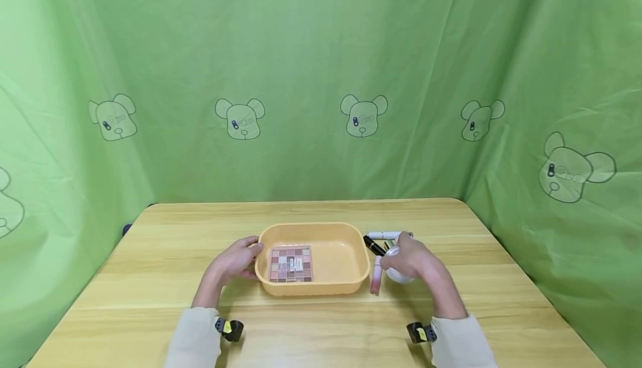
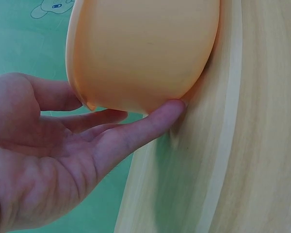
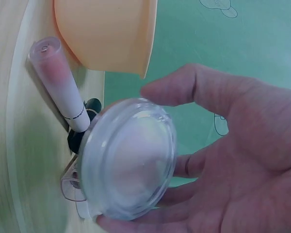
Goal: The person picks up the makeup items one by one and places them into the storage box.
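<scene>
An orange plastic tray [image 1: 338, 262] stands on the table, with a patterned eyeshadow palette [image 1: 277, 262] lying in its left half. My left hand [image 1: 237, 260] holds the tray's left end, its thumb and fingers spread against the outer wall in the left wrist view. To the right of the tray, my right hand [image 1: 412, 257] grips a round clear-lidded cosmetic case [image 3: 136, 160] by its edge. Beside that hand lie a pink-and-white lip gloss tube [image 1: 376, 275], a black tube [image 1: 373, 246] with a gold band, and a white tube [image 1: 383, 235]. The hand partly covers other small items.
The wooden table [image 1: 125, 301] runs back to a green curtain [image 1: 301, 78] printed with bear outlines, which also hangs along both sides. A black wrist camera [image 1: 230, 329] sits on the left wrist, another camera [image 1: 420, 333] on the right.
</scene>
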Available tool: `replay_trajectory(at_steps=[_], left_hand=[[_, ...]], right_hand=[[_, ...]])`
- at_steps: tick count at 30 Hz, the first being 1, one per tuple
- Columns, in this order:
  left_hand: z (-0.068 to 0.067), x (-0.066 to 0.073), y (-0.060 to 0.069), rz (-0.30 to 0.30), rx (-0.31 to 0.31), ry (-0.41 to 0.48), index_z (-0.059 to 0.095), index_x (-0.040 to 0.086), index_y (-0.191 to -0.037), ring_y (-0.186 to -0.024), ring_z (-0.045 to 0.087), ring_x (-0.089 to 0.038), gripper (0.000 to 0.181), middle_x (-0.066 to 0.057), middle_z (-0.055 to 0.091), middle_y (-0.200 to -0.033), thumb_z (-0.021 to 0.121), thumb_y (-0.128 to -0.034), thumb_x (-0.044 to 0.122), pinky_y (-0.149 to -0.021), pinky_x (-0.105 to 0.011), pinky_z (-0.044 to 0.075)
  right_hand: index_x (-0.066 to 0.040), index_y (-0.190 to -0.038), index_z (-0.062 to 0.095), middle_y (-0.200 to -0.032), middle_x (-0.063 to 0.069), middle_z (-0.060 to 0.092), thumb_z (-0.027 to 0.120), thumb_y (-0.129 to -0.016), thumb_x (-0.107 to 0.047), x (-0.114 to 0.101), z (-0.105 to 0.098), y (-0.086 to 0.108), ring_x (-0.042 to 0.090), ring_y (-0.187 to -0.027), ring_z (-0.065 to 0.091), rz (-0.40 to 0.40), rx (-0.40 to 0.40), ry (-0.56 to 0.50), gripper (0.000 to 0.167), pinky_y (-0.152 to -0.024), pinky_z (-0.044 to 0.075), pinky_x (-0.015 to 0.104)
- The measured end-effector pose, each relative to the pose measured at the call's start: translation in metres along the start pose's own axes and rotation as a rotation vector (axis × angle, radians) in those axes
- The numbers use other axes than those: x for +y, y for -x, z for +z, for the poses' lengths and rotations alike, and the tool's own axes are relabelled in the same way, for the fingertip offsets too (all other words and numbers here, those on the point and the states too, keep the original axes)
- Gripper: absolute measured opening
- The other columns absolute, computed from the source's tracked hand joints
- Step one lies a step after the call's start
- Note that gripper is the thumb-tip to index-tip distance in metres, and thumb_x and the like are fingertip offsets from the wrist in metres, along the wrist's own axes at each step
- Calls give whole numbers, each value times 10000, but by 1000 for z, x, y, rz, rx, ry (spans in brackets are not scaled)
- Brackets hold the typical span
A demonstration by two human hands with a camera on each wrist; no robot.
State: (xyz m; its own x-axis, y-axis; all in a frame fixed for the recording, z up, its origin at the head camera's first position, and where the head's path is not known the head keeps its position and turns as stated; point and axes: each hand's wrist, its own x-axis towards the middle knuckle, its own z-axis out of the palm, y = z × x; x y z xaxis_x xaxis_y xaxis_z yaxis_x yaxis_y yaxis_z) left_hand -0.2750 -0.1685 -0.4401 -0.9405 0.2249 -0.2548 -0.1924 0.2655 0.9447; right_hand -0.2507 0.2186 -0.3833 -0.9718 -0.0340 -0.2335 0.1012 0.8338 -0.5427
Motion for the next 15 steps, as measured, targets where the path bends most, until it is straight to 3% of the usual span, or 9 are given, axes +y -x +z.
replay_trajectory(at_steps=[10,15], left_hand=[[-1,1,0,0,-1,-6,300,-47,-1553,-1148,659,-382,524,-298,573,-1366,382,-1090,182,-836,-442,641],[0,0,0,2,-2,-2,295,-55,-1552,-1157,657,-388,524,-305,570,-1369,380,-1089,174,-839,-445,641]], right_hand=[[43,-1250,522,-981,152,634,763,-789,-340,2,3,-5,264,-831,603,-49,27,-7,646,-630,543,328],[19,-1206,556,-916,133,624,737,-817,-333,2,5,-5,243,-757,585,-52,29,-21,556,-572,552,338]])
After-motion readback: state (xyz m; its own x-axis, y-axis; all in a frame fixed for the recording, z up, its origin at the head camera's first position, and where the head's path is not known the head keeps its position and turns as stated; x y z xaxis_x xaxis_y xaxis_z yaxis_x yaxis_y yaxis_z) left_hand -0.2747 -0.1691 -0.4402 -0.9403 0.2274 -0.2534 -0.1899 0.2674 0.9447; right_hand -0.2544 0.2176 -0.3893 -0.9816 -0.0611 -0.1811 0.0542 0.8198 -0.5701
